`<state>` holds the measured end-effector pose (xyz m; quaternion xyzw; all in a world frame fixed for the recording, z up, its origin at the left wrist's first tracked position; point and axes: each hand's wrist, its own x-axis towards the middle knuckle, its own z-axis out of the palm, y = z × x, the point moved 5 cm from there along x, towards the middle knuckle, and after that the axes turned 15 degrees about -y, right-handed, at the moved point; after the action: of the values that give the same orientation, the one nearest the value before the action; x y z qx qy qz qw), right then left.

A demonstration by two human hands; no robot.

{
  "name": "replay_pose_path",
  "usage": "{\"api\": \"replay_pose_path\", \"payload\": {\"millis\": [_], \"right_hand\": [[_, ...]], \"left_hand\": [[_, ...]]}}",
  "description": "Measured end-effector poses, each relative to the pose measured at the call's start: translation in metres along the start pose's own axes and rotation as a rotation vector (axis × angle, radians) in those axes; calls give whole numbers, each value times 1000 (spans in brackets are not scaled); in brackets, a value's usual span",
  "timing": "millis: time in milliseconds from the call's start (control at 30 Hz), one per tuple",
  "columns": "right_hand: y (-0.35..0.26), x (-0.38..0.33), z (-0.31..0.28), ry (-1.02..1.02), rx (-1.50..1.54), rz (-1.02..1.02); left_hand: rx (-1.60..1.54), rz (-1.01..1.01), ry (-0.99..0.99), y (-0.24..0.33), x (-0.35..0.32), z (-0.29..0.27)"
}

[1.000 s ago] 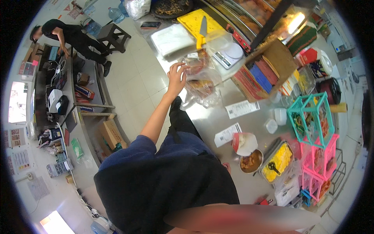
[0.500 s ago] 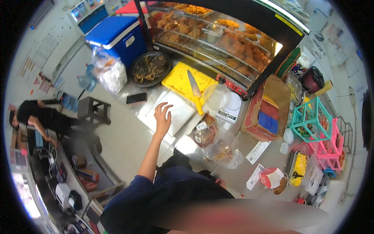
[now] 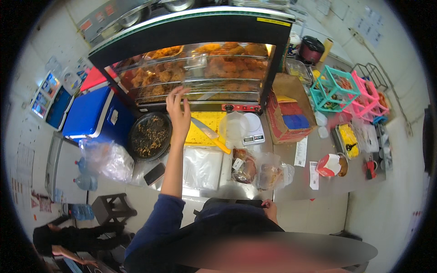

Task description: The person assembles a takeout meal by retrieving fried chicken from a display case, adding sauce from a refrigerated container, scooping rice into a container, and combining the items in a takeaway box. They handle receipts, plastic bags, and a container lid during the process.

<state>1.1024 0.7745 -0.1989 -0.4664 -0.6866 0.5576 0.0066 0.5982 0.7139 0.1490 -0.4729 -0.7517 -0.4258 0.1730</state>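
My left hand (image 3: 179,111) is raised in front of the glass of the heated display case (image 3: 200,73), its fingers apart and nothing held. Whether it touches the glass cannot be told. Fried food fills the lit shelves behind it. Below the hand lie a yellow cutting board (image 3: 200,132), a knife (image 3: 207,129) with a yellow handle, and a stack of clear plastic bags (image 3: 202,168). My right hand (image 3: 270,211) is low beside my waist, fingers curled; anything in it is hidden.
Left of the board stand a black round pan (image 3: 151,136), a phone (image 3: 154,174) and a blue cooler (image 3: 98,113). To the right are a kitchen scale (image 3: 253,132), a cardboard box (image 3: 291,113) and plastic baskets (image 3: 334,88). Another person (image 3: 68,241) works behind on the left.
My view has turned toward the display case. My left hand has moved from above the plastic bags up to the case glass. My right hand shows more fully at my waist.
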Motion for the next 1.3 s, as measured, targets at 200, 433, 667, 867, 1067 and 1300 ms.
{"api": "replay_pose_path", "payload": {"millis": [200,433,667,867,1067,1300], "right_hand": [[-19,-17,3,112,-263,29],[-53,-29,-20,216,-427,115],[-88,-16,-84,232,-367,71],[-88,-7,-124,205,-278,8],[-267,35,-248,150,-386,-163],[-601,88,-329,441,-484,-1140]], "left_hand": [[-6,429,141,88,136,7],[-90,118,-84,102,412,65],[524,161,-493,80,591,169],[453,100,-710,58,659,186],[283,397,-581,72,682,148],[119,405,-642,82,667,109]]}}
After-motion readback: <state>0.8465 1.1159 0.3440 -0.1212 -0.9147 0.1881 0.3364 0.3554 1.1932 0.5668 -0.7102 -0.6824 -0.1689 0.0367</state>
